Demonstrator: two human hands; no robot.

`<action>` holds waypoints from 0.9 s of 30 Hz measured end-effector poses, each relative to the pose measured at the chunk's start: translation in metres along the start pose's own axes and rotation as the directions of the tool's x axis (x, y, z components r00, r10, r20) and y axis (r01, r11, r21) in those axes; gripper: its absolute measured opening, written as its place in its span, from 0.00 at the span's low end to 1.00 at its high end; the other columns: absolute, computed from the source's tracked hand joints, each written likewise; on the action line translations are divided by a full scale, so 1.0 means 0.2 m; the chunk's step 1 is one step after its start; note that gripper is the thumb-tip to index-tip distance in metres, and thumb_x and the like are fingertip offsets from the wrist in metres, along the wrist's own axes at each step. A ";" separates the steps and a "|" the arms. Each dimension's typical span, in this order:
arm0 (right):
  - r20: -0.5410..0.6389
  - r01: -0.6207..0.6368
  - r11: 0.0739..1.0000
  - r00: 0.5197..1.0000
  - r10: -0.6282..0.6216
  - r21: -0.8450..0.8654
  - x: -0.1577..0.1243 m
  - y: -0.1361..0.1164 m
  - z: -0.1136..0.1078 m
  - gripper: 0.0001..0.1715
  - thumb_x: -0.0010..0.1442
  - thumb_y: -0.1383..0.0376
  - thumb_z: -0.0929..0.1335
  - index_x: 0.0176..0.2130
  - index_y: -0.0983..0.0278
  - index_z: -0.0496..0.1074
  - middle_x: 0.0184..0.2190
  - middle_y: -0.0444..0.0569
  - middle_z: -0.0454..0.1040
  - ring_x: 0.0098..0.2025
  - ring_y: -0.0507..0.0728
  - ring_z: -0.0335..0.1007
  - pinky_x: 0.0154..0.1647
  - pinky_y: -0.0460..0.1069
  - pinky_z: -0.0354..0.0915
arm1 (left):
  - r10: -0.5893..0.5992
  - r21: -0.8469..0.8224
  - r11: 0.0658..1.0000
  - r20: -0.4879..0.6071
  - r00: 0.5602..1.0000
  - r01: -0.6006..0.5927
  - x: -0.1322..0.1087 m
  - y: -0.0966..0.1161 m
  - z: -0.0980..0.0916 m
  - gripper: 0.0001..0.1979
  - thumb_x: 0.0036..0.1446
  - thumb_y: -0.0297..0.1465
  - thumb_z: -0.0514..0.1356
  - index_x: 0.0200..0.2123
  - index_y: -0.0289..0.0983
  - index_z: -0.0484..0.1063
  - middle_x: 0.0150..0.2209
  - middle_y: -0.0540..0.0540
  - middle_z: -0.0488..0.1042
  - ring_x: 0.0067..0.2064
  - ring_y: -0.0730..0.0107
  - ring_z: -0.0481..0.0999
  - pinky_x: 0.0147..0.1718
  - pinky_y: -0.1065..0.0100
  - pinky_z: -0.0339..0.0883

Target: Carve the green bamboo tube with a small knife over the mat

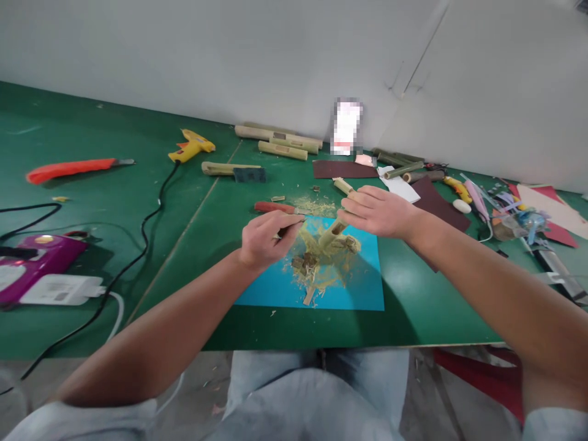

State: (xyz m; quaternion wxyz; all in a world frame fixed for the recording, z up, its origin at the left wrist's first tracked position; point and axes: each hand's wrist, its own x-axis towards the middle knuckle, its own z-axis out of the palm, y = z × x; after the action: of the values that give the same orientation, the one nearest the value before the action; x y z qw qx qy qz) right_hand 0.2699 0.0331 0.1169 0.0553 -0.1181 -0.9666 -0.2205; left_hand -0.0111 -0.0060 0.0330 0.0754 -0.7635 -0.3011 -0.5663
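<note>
My right hand (374, 211) is wrapped round a pale bamboo tube (327, 237), which slants across a blue sheet (362, 294). A slot has been cut in the tube's side, and its far end sticks out past my fingers. To the left of it, my left hand (269, 237) is closed in a pinch. Something dark and slim shows between those fingers, but its kind is hidden. Shavings and bamboo scraps (305, 264) lie heaped on the sheet under the tube. Just beyond my left hand rests a tool with a red handle (274, 207).
A yellow glue gun (190, 147) and an orange-handled knife (73, 169) lie at left. Several bamboo pieces (282, 150) sit by the wall, near a blurred phone (346, 125). A purple device (50, 263) trails cords at left. Sandpaper (342, 169) and clutter lie right.
</note>
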 end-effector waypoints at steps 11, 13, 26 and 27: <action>-0.007 -0.054 0.993 0.999 0.054 -0.106 0.07 0.05 -0.08 0.20 0.72 0.69 0.56 0.49 0.61 0.74 0.40 0.51 0.74 0.42 0.58 0.64 0.45 0.58 0.60 | -0.003 -0.040 0.999 -0.001 1.000 0.003 -0.01 -0.01 0.00 0.06 0.59 0.24 0.64 0.39 0.39 0.78 0.31 0.50 0.81 0.27 0.74 0.78 0.28 0.72 0.74; -0.017 -0.067 0.992 0.998 0.065 -0.109 0.09 0.05 -0.08 0.20 0.71 0.70 0.56 0.48 0.62 0.74 0.40 0.51 0.74 0.42 0.58 0.63 0.44 0.57 0.59 | 0.001 -0.044 0.999 -0.007 1.000 -0.001 0.00 -0.01 0.00 0.06 0.59 0.24 0.64 0.39 0.39 0.78 0.31 0.50 0.81 0.28 0.74 0.79 0.29 0.72 0.75; 0.097 -0.213 0.974 0.971 0.220 -0.072 0.21 -0.03 -0.03 0.26 0.71 0.70 0.50 0.50 0.61 0.72 0.43 0.54 0.72 0.44 0.62 0.63 0.43 0.59 0.58 | -0.033 -0.007 0.999 0.027 0.999 0.034 -0.01 0.00 0.00 0.04 0.61 0.27 0.63 0.38 0.39 0.78 0.29 0.49 0.80 0.27 0.73 0.78 0.29 0.70 0.75; 0.094 -0.244 0.968 0.964 0.249 -0.058 0.21 -0.04 -0.01 0.26 0.71 0.70 0.50 0.49 0.62 0.73 0.42 0.55 0.72 0.44 0.62 0.63 0.44 0.59 0.58 | -0.039 -0.002 0.999 0.027 0.999 0.039 -0.01 0.00 0.00 0.04 0.61 0.27 0.63 0.38 0.39 0.78 0.29 0.49 0.80 0.27 0.73 0.78 0.29 0.70 0.75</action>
State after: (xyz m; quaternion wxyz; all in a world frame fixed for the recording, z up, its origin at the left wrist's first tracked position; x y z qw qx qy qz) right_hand 0.2266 0.0335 0.1224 0.0310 -0.2497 -0.9406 -0.2277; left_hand -0.0122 -0.0065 0.0316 0.0595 -0.7653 -0.3163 -0.5575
